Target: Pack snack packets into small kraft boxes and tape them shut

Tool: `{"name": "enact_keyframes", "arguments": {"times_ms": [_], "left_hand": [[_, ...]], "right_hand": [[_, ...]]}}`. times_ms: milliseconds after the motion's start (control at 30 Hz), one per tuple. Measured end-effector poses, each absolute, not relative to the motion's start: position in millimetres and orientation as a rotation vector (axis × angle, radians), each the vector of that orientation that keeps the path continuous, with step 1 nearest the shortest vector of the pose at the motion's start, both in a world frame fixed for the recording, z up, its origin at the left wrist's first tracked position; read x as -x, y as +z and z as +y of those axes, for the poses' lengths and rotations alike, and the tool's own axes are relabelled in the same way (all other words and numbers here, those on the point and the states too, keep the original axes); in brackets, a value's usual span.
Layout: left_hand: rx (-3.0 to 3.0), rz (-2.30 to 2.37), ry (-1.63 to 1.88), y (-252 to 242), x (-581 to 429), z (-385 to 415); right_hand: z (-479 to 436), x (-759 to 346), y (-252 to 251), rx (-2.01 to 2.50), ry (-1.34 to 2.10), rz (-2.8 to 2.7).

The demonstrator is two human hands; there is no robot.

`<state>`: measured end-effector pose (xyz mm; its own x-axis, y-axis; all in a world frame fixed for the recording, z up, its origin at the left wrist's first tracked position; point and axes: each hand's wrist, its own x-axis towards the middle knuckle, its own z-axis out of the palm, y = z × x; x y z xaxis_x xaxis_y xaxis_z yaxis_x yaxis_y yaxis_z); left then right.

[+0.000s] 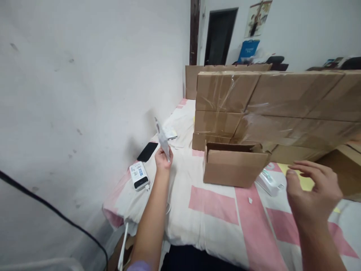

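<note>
My left hand [163, 160] is stretched out over the bed, its fingers closed on a thin white plastic packet [161, 138] that stands upright above the fist. My right hand [311, 192] hovers at the lower right with fingers loosely curled and apart, holding nothing. It is near a small white packaged item [267, 182] lying on the sheet. An open small cardboard box [232, 163] sits between the two hands.
A white power bank [138, 175] and a black phone [147, 151] lie near the wall on the pink-and-white sheet [214, 205]. Taped cardboard boxes [270, 109] are stacked behind the open box. A black cable [56, 214] crosses the lower left.
</note>
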<state>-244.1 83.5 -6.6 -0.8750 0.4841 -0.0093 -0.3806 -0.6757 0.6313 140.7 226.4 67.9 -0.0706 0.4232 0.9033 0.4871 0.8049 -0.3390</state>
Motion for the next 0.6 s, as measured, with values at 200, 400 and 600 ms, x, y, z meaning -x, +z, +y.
{"name": "enact_keyframes", "arguments": {"times_ms": [200, 400, 600], "left_hand": [[-0.419, 0.456, 2.385, 38.0, 197.1, 79.0], [-0.454, 0.345, 2.190, 57.9, 158.7, 72.1], [-0.407, 0.457, 1.842, 58.3, 128.1, 49.3]], "right_hand": [[147.1, -76.4, 82.1, 0.232, 0.189, -1.878], [112.4, -29.2, 82.4, 0.088, 0.492, -2.033], [125.1, -12.6, 109.8, 0.112, 0.665, -2.067]]}}
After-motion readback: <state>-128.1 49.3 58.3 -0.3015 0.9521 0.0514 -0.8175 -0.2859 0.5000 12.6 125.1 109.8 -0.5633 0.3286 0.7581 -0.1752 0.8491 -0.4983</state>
